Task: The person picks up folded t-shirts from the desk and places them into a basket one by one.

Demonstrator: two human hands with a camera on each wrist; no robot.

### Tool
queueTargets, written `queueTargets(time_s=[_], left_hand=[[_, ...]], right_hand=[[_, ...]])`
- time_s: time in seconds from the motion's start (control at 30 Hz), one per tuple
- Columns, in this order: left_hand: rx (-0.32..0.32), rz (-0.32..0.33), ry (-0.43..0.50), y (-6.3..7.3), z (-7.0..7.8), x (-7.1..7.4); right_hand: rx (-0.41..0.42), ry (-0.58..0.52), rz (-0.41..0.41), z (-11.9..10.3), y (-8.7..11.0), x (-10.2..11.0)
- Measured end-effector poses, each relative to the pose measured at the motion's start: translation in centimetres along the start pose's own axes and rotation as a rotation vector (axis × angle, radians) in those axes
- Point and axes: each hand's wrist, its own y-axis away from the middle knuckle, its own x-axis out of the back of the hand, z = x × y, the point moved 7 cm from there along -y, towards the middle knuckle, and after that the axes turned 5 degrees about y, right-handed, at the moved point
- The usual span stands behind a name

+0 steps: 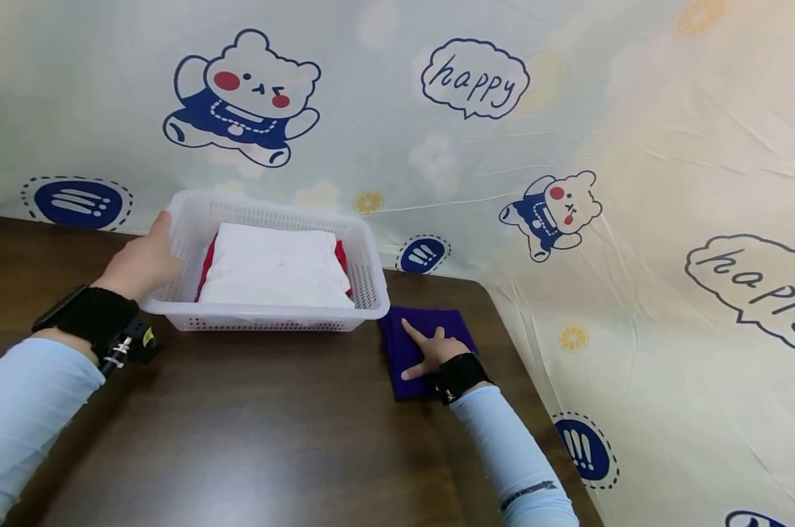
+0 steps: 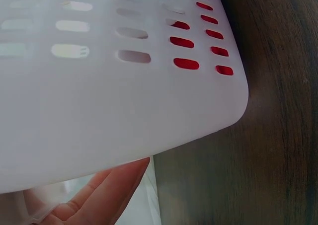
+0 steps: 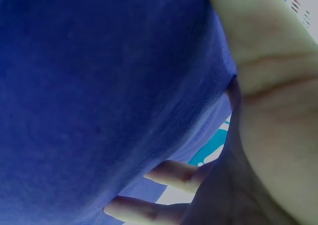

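Observation:
A white perforated plastic basket (image 1: 272, 313) stands at the back of the table, and my left hand (image 1: 146, 260) grips its left end. In the left wrist view its fingers (image 2: 112, 190) show past the edge of the basket; the thumb is hidden. Inside lies a folded white cloth (image 1: 275, 263), with red fabric (image 1: 208, 267) peeking out at both sides beneath it. To the right of the basket is a folded purple cloth (image 1: 397, 351). My right hand (image 1: 439, 353) rests on that cloth with spread fingers, which the right wrist view shows touching its surface.
The dark wooden table (image 1: 259, 424) runs in front of the basket. A pale printed sheet (image 1: 384, 146) with bear drawings hangs behind the table and along its right edge. The purple cloth lies close to the basket's right front corner.

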Motion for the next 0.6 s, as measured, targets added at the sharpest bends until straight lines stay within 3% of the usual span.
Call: queueTargets(time_s=[0.33, 0.6], left_hand=[[0.008, 0.002, -0.011, 0.1, -0.3, 0.2], [0.016, -0.011, -0.033, -0.2, -0.1, 0.0]], right_hand=[[0.008, -0.003, 0.02, -0.2, 0.2, 0.7], [0.025, -0.037, 0.008, -1.5, 1.8, 0.3]])
